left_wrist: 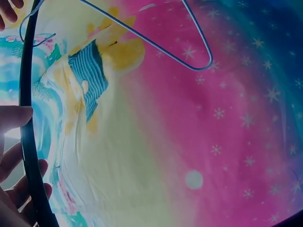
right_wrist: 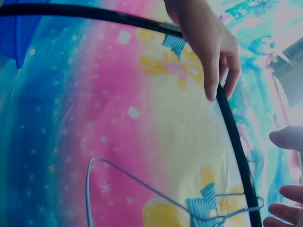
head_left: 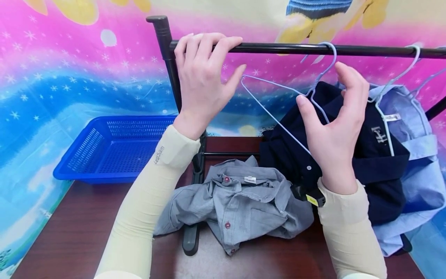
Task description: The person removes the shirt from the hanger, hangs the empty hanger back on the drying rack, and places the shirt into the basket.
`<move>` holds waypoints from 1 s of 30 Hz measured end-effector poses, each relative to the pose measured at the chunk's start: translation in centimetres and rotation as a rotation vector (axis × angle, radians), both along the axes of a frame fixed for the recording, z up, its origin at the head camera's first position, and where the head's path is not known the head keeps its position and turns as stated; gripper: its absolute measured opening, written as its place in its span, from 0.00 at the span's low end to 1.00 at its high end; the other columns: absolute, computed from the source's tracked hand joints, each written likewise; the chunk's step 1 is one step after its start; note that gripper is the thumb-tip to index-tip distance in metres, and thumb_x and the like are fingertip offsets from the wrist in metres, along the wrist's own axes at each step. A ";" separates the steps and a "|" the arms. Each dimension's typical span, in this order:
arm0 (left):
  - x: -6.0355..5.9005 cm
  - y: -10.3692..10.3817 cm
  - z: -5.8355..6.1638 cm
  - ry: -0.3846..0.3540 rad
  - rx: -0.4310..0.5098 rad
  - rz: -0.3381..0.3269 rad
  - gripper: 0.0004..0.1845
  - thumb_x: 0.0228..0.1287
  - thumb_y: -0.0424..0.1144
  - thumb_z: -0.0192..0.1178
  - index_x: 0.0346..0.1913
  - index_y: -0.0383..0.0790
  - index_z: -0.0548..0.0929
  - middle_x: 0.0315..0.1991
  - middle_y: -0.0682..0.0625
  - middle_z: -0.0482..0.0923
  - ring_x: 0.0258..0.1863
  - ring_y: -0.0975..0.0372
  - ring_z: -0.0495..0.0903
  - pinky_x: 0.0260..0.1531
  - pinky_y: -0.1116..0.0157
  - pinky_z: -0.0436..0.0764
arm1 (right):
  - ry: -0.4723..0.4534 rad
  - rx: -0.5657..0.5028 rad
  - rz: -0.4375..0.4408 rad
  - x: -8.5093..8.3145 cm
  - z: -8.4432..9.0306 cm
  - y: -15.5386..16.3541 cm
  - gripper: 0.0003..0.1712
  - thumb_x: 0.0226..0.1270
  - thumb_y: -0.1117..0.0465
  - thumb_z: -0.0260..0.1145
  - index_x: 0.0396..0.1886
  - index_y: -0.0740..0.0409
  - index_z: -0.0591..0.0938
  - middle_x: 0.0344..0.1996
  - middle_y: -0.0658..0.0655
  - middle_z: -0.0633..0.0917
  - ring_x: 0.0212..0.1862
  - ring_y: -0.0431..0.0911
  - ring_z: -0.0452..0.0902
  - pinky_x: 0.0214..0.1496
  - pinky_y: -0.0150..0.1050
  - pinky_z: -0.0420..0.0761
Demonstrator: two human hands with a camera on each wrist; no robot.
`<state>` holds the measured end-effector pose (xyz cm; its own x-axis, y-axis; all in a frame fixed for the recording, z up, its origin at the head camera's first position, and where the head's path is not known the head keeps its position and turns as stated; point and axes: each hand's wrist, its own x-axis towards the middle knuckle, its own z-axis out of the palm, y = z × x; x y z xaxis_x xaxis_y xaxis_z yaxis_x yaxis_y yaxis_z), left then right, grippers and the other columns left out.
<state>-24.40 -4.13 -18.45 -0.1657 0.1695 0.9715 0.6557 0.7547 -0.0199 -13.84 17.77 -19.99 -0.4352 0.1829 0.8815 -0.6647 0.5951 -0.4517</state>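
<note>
My left hand (head_left: 203, 69) is up at the black rail (head_left: 285, 49) of a clothes rack, its fingers hooked over the bar near the corner post; the right wrist view shows these fingers (right_wrist: 210, 61) bent over the rail (right_wrist: 234, 137). A pale blue wire hanger (head_left: 275, 116) hangs by its hook from the rail and carries a navy shirt (head_left: 379, 170). In front of that shirt my right hand (head_left: 334, 124) is spread with relaxed fingers and grips nothing, its thumb close to the hanger wire. In the left wrist view, the hanger's bare shoulder (left_wrist: 189, 56) shows.
A second hanger holds a light blue shirt (head_left: 418, 170) at the right. A crumpled grey shirt (head_left: 240, 205) lies on the dark wooden table (head_left: 80, 232) by the rack's foot (head_left: 191, 240). A blue plastic basket (head_left: 115, 149) stands at the back left. A bright printed backdrop hangs behind.
</note>
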 end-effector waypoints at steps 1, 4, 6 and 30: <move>0.1 -0.1 0.0 -0.017 -0.012 -0.002 0.25 0.74 0.58 0.55 0.60 0.46 0.84 0.54 0.47 0.81 0.59 0.54 0.71 0.70 0.57 0.52 | 0.004 -0.003 0.010 0.2 0.0 -0.1 0.34 0.62 0.54 0.71 0.66 0.64 0.76 0.62 0.54 0.76 0.66 0.45 0.66 0.65 0.41 0.62; 0.5 -0.5 0.1 -0.062 -0.044 -0.024 0.27 0.74 0.59 0.53 0.63 0.45 0.83 0.58 0.46 0.80 0.62 0.54 0.70 0.72 0.58 0.48 | 0.015 -0.018 0.040 0.5 0.0 -0.3 0.36 0.61 0.51 0.71 0.65 0.65 0.76 0.62 0.53 0.76 0.66 0.46 0.67 0.66 0.42 0.64; 0.8 -0.8 0.2 -0.064 -0.045 -0.066 0.27 0.74 0.58 0.55 0.63 0.43 0.83 0.60 0.45 0.79 0.65 0.54 0.70 0.73 0.58 0.46 | 0.018 -0.020 0.063 0.6 0.0 -0.4 0.38 0.60 0.49 0.71 0.65 0.67 0.76 0.63 0.52 0.76 0.66 0.48 0.67 0.66 0.42 0.65; 4.9 -2.5 -2.1 -0.086 0.002 -0.353 0.27 0.67 0.46 0.67 0.64 0.35 0.81 0.64 0.40 0.77 0.68 0.55 0.70 0.70 0.55 0.59 | -0.049 0.147 0.199 1.3 -2.1 -0.1 0.36 0.65 0.51 0.71 0.66 0.69 0.75 0.67 0.58 0.76 0.69 0.52 0.67 0.66 0.47 0.71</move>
<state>-19.54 -6.61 -20.51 -0.1788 0.2290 0.9569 0.8753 0.4811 0.0484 -12.57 17.70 -22.09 -0.4928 -0.0391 0.8693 -0.7548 0.5161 -0.4048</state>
